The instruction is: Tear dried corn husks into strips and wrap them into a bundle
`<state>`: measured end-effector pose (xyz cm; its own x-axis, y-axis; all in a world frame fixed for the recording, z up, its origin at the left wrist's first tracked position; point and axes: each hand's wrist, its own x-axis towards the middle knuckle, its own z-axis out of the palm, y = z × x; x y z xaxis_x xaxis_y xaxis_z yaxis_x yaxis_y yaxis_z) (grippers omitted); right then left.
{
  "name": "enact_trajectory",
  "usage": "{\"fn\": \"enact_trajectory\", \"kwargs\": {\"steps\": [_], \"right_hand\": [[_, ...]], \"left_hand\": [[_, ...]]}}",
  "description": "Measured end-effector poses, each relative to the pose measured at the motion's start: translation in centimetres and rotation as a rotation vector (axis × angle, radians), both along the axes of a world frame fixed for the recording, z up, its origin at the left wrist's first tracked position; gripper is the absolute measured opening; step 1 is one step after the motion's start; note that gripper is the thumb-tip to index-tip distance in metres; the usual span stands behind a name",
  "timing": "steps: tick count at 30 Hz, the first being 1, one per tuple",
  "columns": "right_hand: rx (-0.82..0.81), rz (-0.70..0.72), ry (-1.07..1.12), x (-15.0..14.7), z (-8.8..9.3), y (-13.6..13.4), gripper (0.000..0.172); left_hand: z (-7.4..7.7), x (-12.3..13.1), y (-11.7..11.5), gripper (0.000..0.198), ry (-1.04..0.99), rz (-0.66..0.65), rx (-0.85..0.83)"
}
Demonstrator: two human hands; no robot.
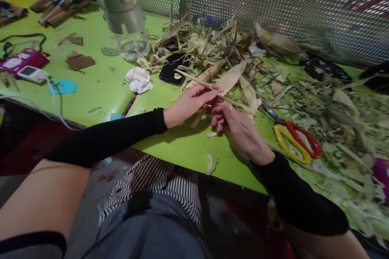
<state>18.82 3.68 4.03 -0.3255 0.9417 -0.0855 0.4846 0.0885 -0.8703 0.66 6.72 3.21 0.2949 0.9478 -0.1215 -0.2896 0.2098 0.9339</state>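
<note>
A long, narrow pale strip of dried corn husk (pixel 196 77) runs slantwise through my hands. My left hand (pixel 194 101) pinches it between thumb and fingers near its middle. My right hand (pixel 240 127) is closed, thumb against curled fingers, at the strip's lower right part; its fingertips are partly hidden. A broad dried husk leaf (pixel 234 77) spreads just beyond my fingers. Scissors with one red and one yellow handle (pixel 292 143) lie to the right of my right hand. Behind my left hand rests a black phone (pixel 174 68) with husk scraps around it.
Heaped husks and shreds (pixel 206 40) cover the back and right of the green table (pixel 164 137). At the left stand a water bottle (pixel 130 20) and crumpled tissue (pixel 139 79), with a purple box (pixel 26 61), a white cabled device (pixel 33 73) and brown rolled bundles (pixel 62 6). A perforated panel (pixel 273 4) rises behind.
</note>
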Motion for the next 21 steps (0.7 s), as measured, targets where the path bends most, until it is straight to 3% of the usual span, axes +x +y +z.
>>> {"fn": "enact_trajectory", "kwargs": {"steps": [9,15,21], "right_hand": [[0.068,0.085,-0.076,0.05,0.11,-0.06,0.070],[0.154,-0.071,-0.012,0.12,-0.54,0.20,0.053],[0.146,0.016,0.012,0.16,-0.79,0.58,0.036]], "left_hand": [[-0.27,0.25,-0.18,0.017,-0.022,-0.069,-0.056],[-0.12,0.16,-0.12,0.015,-0.105,-0.102,-0.011],[-0.16,0.21,-0.34,0.019,-0.016,-0.088,0.038]]}}
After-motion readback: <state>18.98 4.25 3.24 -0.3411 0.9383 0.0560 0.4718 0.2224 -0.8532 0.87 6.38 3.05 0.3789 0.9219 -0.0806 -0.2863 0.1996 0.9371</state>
